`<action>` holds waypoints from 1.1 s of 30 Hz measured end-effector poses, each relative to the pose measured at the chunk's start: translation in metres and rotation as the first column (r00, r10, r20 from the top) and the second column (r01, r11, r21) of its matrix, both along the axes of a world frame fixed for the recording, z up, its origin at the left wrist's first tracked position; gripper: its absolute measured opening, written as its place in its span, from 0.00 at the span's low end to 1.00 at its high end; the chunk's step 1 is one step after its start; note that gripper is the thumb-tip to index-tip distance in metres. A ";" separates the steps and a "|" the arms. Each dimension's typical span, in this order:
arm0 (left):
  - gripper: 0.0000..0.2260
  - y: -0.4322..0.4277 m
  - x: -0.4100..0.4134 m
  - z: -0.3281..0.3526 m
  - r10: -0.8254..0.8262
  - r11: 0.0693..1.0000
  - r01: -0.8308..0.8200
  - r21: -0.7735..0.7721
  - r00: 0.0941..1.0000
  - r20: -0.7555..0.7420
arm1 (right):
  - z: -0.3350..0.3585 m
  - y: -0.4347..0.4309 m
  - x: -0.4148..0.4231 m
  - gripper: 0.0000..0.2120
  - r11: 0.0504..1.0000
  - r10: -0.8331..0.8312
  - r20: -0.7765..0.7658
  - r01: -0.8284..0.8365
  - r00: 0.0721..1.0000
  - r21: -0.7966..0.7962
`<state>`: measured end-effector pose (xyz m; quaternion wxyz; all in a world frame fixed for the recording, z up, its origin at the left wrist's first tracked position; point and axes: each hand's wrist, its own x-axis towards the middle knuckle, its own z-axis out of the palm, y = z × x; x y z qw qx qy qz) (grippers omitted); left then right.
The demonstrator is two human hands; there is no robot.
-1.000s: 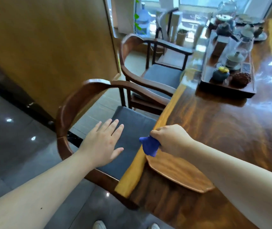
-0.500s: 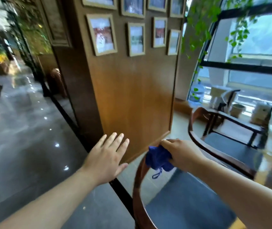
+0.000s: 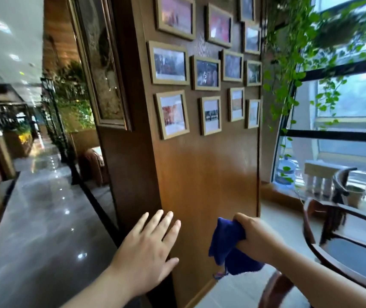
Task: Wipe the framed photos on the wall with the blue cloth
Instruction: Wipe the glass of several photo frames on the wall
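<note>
Several framed photos (image 3: pixel 208 73) in light wooden frames hang in rows on the upper half of a brown wooden wall panel (image 3: pixel 206 178) straight ahead. The lowest row (image 3: pixel 172 114) sits well above my hands. My right hand (image 3: pixel 255 237) is closed around a bunched blue cloth (image 3: pixel 228 247), whose loose end hangs down, held in front of the bare lower panel. My left hand (image 3: pixel 148 252) is flat with fingers spread, empty, near the panel's left edge.
A wooden armchair (image 3: pixel 337 241) with a grey seat stands close at the lower right. Trailing green vines (image 3: pixel 288 70) hang beside the panel's right edge by the window. A large framed picture (image 3: pixel 103 63) hangs on the left. A glossy corridor floor (image 3: pixel 44 218) runs along the left.
The view has swung from the table and chair up to the wall; more rows of photos are now in sight. Both hands are raised toward the panel, the cloth still gripped.
</note>
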<state>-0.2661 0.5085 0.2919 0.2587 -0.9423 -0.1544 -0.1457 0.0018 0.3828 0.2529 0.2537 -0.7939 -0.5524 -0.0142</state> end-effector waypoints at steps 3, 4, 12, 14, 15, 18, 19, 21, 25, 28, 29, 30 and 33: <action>0.34 0.034 0.019 0.024 -0.013 0.996 0.011 0.086 0.999 0.032 | 0.014 0.033 0.017 0.10 0.999 -0.025 -0.047 0.026 0.999 0.031; 0.33 0.047 0.028 0.034 -0.019 0.994 0.014 0.111 0.999 0.041 | 0.021 0.046 0.025 0.10 0.998 -0.035 -0.050 0.037 0.998 0.047; 0.32 0.167 0.100 0.111 -0.026 0.958 -0.013 0.285 0.991 0.132 | 0.086 0.170 0.101 0.07 0.974 -0.023 -0.317 0.094 0.948 0.209; 0.32 0.198 0.115 0.130 -0.004 0.945 -0.041 0.326 0.991 0.137 | 0.104 0.201 0.117 0.04 0.965 0.022 -0.394 0.083 0.919 0.248; 0.32 0.211 0.120 0.138 0.006 0.938 -0.054 0.343 0.990 0.140 | 0.112 0.213 0.123 0.04 0.959 0.050 -0.434 0.077 0.900 0.271; 0.33 0.251 0.141 0.161 0.030 0.925 -0.078 0.371 0.991 0.133 | 0.135 0.252 0.140 0.04 0.929 0.167 -0.556 0.059 0.815 0.364; 0.33 0.264 0.149 0.166 0.039 0.922 -0.082 0.377 0.992 0.122 | 0.139 0.265 0.146 0.04 0.917 0.213 -0.593 0.050 0.776 0.395; 0.32 0.287 0.165 0.174 0.048 0.913 -0.084 0.399 0.994 0.098 | 0.148 0.287 0.155 0.05 0.897 0.291 -0.647 0.034 0.705 0.440; 0.33 0.325 0.196 0.184 0.040 0.902 -0.066 0.427 0.997 0.070 | 0.156 0.330 0.177 0.03 0.869 0.354 -0.747 0.098 0.564 0.485; 0.33 0.355 0.218 0.188 0.039 0.893 -0.061 0.445 0.998 0.059 | 0.161 0.357 0.194 0.09 0.847 0.367 -0.773 0.157 0.517 0.507; 0.33 0.364 0.225 0.191 0.039 0.892 -0.062 0.448 0.997 0.061 | 0.162 0.364 0.200 0.09 0.835 0.376 -0.773 0.176 0.510 0.522; 0.33 0.373 0.233 0.195 0.035 0.891 -0.063 0.449 0.997 0.069 | 0.165 0.371 0.207 0.09 0.818 0.397 -0.770 0.189 0.499 0.544; 0.33 0.395 0.254 0.208 0.031 0.882 -0.075 0.465 0.994 0.102 | 0.173 0.389 0.230 0.09 0.772 0.430 -0.771 0.252 0.469 0.584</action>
